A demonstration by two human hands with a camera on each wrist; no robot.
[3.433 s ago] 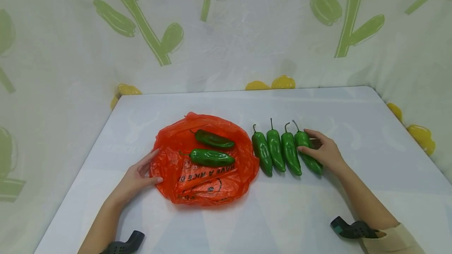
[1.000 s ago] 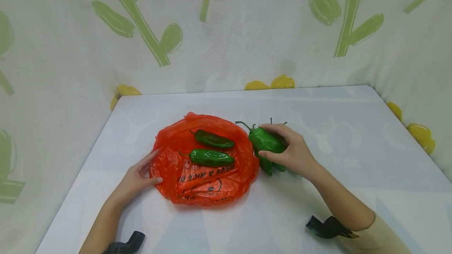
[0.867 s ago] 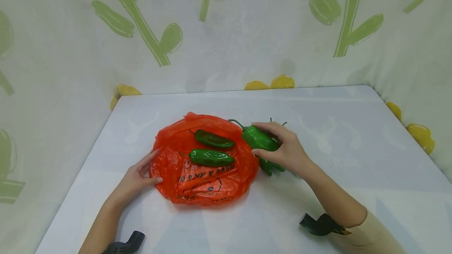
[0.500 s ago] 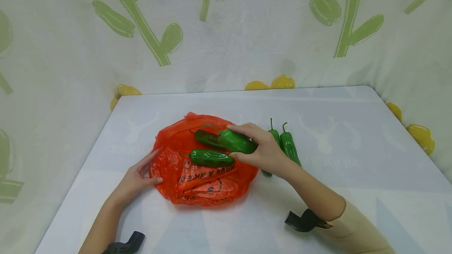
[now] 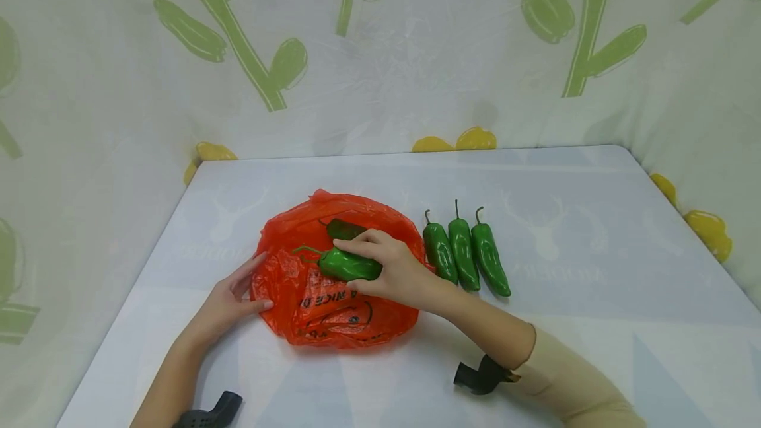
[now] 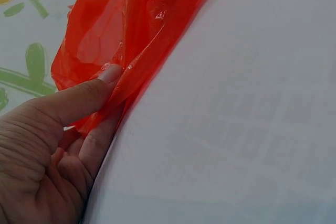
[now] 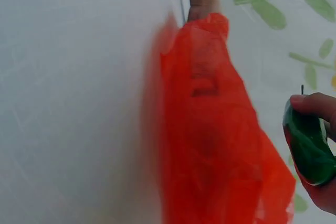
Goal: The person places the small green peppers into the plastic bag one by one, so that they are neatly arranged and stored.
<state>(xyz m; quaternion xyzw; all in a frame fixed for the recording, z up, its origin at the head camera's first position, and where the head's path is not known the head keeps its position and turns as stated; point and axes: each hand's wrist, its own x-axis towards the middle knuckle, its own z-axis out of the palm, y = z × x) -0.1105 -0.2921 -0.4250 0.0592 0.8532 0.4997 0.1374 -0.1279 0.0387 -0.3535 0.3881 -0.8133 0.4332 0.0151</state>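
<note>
In the head view my right hand (image 5: 392, 269) holds a green chili pepper (image 5: 345, 264) over the red plastic bag (image 5: 285, 309), its stem pointing left. The right wrist view shows the thumb and fingers around this pepper (image 7: 310, 142). One darker pepper (image 5: 345, 228) lies in the bag behind the hand; another pepper there is mostly hidden under the held one. At the bag's left side my left hand (image 5: 228, 299) pinches the rim. In the left wrist view its thumb (image 6: 84, 98) is on the red film, with fingers underneath.
To the right of the bag lie three peppers in a row, stems away from me: the left (image 5: 440, 253), middle (image 5: 464, 253) and right one (image 5: 490, 259). They rest on the white table (image 5: 571, 230). A leaf-patterned cloth (image 5: 416, 71) stands behind it.
My right hand has taken the rightmost pepper from the row and carried it left and slightly nearer, over the bag. The left hand has stayed at the rim.
</note>
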